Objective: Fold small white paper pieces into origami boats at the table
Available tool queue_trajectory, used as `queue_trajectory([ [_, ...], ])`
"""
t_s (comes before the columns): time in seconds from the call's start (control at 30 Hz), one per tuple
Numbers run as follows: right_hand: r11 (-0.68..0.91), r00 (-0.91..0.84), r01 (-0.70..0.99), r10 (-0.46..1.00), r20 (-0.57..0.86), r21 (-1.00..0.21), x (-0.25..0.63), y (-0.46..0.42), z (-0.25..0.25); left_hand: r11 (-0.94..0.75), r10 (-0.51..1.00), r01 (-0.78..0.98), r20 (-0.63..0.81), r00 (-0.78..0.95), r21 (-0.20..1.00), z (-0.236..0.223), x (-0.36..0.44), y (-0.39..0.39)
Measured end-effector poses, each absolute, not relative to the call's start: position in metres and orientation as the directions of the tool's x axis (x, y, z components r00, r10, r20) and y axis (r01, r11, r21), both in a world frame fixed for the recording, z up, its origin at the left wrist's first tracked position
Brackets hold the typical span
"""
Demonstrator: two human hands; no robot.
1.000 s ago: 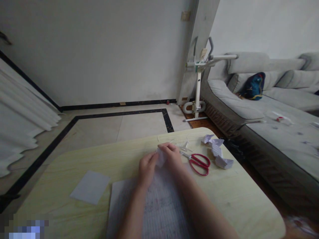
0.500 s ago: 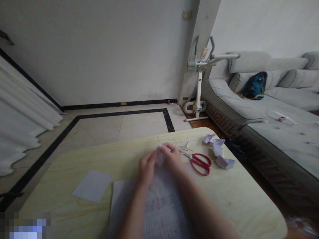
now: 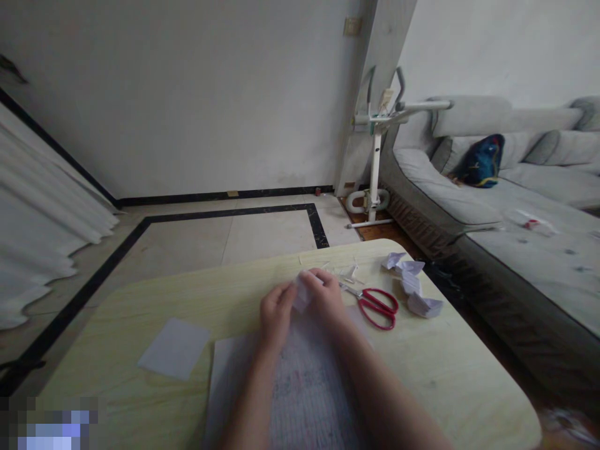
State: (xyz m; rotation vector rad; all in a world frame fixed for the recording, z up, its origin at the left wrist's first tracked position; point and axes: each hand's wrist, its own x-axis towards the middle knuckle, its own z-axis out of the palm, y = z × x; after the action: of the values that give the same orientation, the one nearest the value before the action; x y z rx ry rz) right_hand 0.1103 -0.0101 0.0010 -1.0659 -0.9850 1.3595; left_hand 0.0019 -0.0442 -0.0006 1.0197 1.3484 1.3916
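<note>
Both hands meet over a small folded piece of white paper (image 3: 304,292) near the far middle of the pale wooden table (image 3: 445,369). My left hand (image 3: 276,315) pinches its left side and my right hand (image 3: 328,297) grips its right side, fingers curled over it. Under my forearms lies a larger lined sheet (image 3: 300,387). Red-handled scissors (image 3: 375,305) rest just right of my right hand.
Several folded white paper shapes (image 3: 412,287) and small scraps (image 3: 347,272) lie near the far right edge. A blank white sheet (image 3: 173,347) lies at the left. A grey sofa (image 3: 506,206) with a blue bag (image 3: 480,161) stands right; a white stand (image 3: 375,162) is beyond the table.
The hands stay on the small paper with only slight finger shifts; the view has drifted a little.
</note>
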Motion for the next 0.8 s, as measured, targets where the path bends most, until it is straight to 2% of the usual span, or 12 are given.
queue_trajectory([
  [0.23,0.048,0.051,-0.214,0.998,0.038,-0.976,0.1115,-0.0073,0.0036,-0.030,0.967,0.084,0.050,-0.251,0.996,0.0013,0.0007,-0.0455],
  [0.47,0.007,0.016,-0.286,1.000,0.002,-0.958,0.1145,-0.0062,0.0005,-0.126,0.946,0.195,0.177,-0.271,0.973,-0.0019,0.0012,-0.0474],
  [0.63,0.008,0.022,-0.335,1.000,0.000,-0.942,0.1133,-0.0062,-0.0005,-0.135,0.951,0.201,0.184,-0.247,0.970,-0.0017,0.0004,-0.0485],
  [0.8,-0.037,-0.019,-0.310,0.999,-0.033,-0.950,0.1144,-0.0067,0.0022,-0.136,0.962,0.194,0.176,-0.209,0.972,0.0013,0.0016,-0.0502],
])
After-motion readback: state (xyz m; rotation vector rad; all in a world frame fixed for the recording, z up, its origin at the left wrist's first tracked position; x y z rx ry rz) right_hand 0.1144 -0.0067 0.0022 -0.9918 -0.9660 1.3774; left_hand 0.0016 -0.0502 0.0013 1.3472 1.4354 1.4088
